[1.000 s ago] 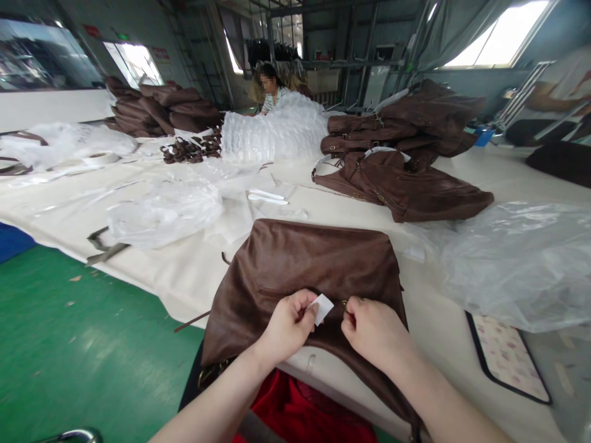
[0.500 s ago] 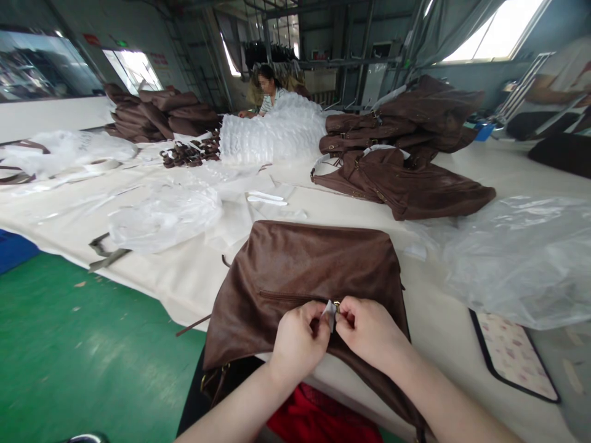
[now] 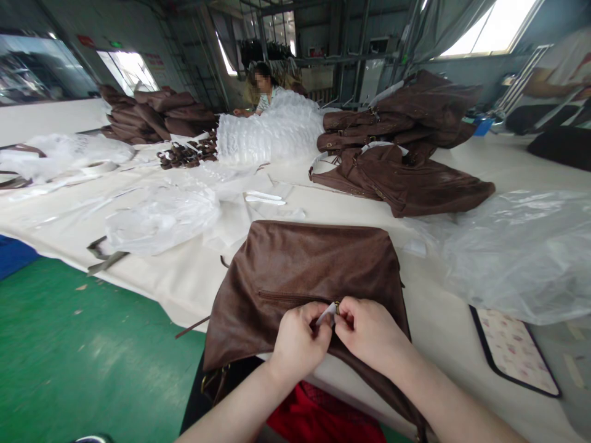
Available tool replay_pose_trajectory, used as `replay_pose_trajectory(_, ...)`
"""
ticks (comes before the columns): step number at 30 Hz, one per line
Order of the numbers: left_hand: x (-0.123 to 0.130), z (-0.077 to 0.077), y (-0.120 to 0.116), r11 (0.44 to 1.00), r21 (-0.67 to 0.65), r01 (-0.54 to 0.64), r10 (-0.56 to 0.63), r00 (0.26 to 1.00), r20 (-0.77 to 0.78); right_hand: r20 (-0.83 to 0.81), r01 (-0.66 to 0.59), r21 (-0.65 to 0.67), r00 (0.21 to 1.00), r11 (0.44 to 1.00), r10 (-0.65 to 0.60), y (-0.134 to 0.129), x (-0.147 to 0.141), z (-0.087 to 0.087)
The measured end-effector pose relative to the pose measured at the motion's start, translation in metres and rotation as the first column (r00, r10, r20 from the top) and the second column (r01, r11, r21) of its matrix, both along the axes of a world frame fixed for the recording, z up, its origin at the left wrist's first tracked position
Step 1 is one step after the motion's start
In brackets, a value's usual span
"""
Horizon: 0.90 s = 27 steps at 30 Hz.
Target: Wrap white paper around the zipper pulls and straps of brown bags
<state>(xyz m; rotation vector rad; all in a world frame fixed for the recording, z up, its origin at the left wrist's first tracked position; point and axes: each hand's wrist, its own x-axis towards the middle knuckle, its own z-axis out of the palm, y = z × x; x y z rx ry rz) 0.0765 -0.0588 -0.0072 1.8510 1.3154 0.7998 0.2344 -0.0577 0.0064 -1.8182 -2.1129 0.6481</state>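
Note:
A brown leather bag (image 3: 314,258) lies at the near edge of the table, a zipper line (image 3: 286,297) across its face. Over its lower part, my left hand (image 3: 302,338) pinches a small white piece (image 3: 327,314) between thumb and fingers. Right beside it, my right hand (image 3: 367,329) is closed at a small brass-coloured metal part (image 3: 337,307) at the right end of the zipper. The white piece reaches to the right fingertips; whether they grip it too is hidden.
Brown bags (image 3: 401,172) are piled behind on the right, beside clear plastic (image 3: 521,252). Crumpled plastic (image 3: 161,215) lies left on the white table (image 3: 184,277). A patterned pad (image 3: 514,347) is at right. A person (image 3: 265,89) is behind bubble wrap (image 3: 272,132).
The white piece has tilted from nearly upright to a slant between my hands. Both hands stay almost in place. The background has shifted slightly with the camera.

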Motion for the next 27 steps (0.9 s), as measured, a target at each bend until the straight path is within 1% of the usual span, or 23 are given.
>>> replay_pose_trajectory(4,0.001,0.003,0.0,1.0,-0.007,0.023,-0.023,0.999,0.034,-0.028,-0.02,-0.013,0.999,1.0,0.02,0.0,0.0,0.0)
replay_pose_trajectory(8,0.002,0.003,0.001,0.999,-0.025,0.034,-0.032,0.998,0.058,-0.098,-0.061,-0.02,0.993,0.998,0.058,-0.002,0.002,0.0)
replay_pose_trajectory(12,0.003,-0.001,0.005,0.999,-0.051,0.001,0.001,0.999,0.042,-0.201,-0.119,-0.059,0.974,0.991,0.105,-0.002,0.006,-0.001)
replay_pose_trajectory(14,0.002,-0.004,0.008,0.997,-0.079,-0.022,0.027,0.998,0.062,-0.241,-0.137,-0.093,0.964,0.986,0.111,-0.001,0.009,-0.002)
replay_pose_trajectory(16,0.002,-0.008,0.012,0.989,-0.145,-0.027,0.043,0.994,0.104,-0.204,-0.098,-0.073,0.976,0.993,0.081,0.0,0.013,-0.002)
replay_pose_trajectory(18,0.001,-0.01,0.016,0.968,-0.249,-0.02,0.062,0.985,0.162,-0.104,-0.059,0.022,0.993,0.998,0.061,0.0,0.017,-0.001)
replay_pose_trajectory(19,0.001,-0.01,0.018,0.953,-0.303,-0.013,0.076,0.977,0.198,-0.058,-0.076,0.082,0.995,0.994,0.081,0.0,0.018,0.001)
replay_pose_trajectory(20,0.001,-0.01,0.02,0.937,-0.349,-0.005,0.091,0.968,0.232,-0.024,-0.119,0.133,0.992,0.984,0.123,0.0,0.018,0.002)
replay_pose_trajectory(22,0.001,-0.007,0.022,0.915,-0.403,0.007,0.114,0.954,0.277,0.029,-0.239,0.196,0.971,0.951,0.238,0.0,0.017,0.006)
replay_pose_trajectory(24,0.001,-0.005,0.023,0.909,-0.416,0.013,0.116,0.952,0.284,0.09,-0.319,0.22,0.948,0.922,0.306,0.001,0.016,0.007)
replay_pose_trajectory(27,0.001,-0.003,0.024,0.911,-0.412,0.013,0.106,0.959,0.265,0.152,-0.351,0.235,0.934,0.906,0.323,0.003,0.015,0.003)
